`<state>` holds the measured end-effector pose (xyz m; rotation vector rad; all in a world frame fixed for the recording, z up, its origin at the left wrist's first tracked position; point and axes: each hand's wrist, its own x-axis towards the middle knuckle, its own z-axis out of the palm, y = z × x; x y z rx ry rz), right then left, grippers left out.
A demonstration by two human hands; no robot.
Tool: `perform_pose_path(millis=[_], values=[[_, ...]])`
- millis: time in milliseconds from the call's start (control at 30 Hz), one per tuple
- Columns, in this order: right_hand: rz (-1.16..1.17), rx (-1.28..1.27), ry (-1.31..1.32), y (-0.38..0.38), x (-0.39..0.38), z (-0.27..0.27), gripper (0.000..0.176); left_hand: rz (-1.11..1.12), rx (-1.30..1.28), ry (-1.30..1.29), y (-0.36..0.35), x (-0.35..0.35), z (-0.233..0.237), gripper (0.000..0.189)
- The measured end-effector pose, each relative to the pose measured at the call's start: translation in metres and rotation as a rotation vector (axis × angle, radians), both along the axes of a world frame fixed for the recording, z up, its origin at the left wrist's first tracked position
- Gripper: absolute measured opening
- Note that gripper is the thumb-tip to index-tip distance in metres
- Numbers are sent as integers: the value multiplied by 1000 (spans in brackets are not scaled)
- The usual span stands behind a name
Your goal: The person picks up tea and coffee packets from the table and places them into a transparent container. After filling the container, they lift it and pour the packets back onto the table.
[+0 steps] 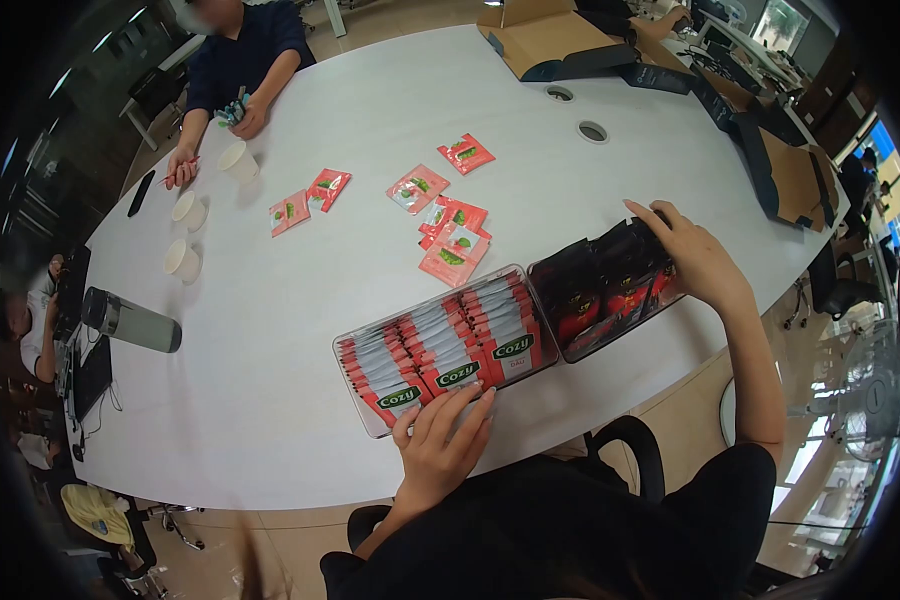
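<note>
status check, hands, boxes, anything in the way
Left fingers at near side of Cozy sachet box. Right fingers at outer end of dark-packet box. Loose red sachets beyond, apart from both boxes and fingers.

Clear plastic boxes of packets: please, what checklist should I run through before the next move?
1. Left hand placed: ok, at the near side of the clear plastic box of pink-and-white packets.
2. Right hand placed: ok, at the right end of the clear plastic box of black-and-red packets.
3. Boxes side by side: ok.
4. Boxes touching: cannot tell.
5. White table free of loose packets: not ok, flat pink-and-red packets lie there.
</note>
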<state>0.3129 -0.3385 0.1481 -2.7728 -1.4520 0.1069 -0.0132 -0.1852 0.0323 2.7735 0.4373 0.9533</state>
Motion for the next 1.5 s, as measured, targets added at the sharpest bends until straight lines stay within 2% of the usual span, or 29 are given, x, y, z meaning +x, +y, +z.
perform_pose_path(millis=[233, 433, 467, 567, 600, 700, 733, 833, 867, 900, 933, 1000, 1033, 1100, 1167, 1200, 1267, 1333, 1367, 1400, 1433, 1500], values=[[-2, 107, -20, -7, -11, 4, 119, -16, 10, -30, 1, 0, 1, 45], [16, 242, -106, -21, -21, 14, 97, -40, -11, -36, 1, -1, 3, 43], [52, 331, -159, -20, -28, 20, 74, -46, -19, -44, 1, -1, 2, 43], [20, 502, -206, -19, -48, 29, 55, -50, -27, -77, 1, 1, 3, 42], [86, 605, -257, -15, -59, 32, 37, -48, -33, -80, 1, -1, 4, 42], [194, 906, -62, -10, -95, 41, 37, -142, -163, -144, 2, -6, 11, 40], [213, 1075, 49, -5, -112, 46, 26, -179, -227, -164, 3, -9, 14, 42], [514, 1509, 318, -1, -158, 55, 9, -363, -409, -284, 9, -19, 23, 43], [685, 1620, 527, -1, -169, 53, 3, -432, -539, -346, 8, -24, 30, 41], [860, 1715, 743, -2, -179, 52, 7, -503, -669, -407, 6, -30, 42, 40], [874, 1691, 896, -9, -192, 60, 3, -572, -801, -464, 3, -36, 55, 39], [994, 1783, 1057, -11, -212, 71, 9, -760, -866, -661, -4, -49, 82, 36], [1107, 1907, 1057, -2, -219, 75, 8, -852, -897, -760, -10, -55, 96, 35], [1229, 1868, 1085, -6, -223, 81, 12, -973, -814, -1042, -33, -56, 123, 37], [1219, 1546, 1132, -29, -222, 88, 26, -1052, -795, -946, -45, -79, 136, 47], [1117, 1609, 1170, -35, -233, 84, 27, -1094, -790, -901, -49, -90, 141, 52], [1200, 1502, 1153, -55, -219, 85, 28, -1203, -780, -888, -57, -103, 140, 53], [1314, 1536, 1037, -46, -219, 84, 30, -1363, -705, -973, -56, -94, 134, 51], [1370, 1553, 980, -41, -219, 83, 31, -1305, -753, -959, -62, -96, 139, 50], [1319, 1562, 915, -49, -220, 86, 31, -1248, -801, -943, -69, -97, 147, 50], [1273, 1546, 919, -57, -222, 85, 31, -1193, -850, -925, -75, -97, 156, 49], [1189, 1481, 998, -72, -229, 81, 31, -1229, -842, -883, -71, -108, 144, 49]])
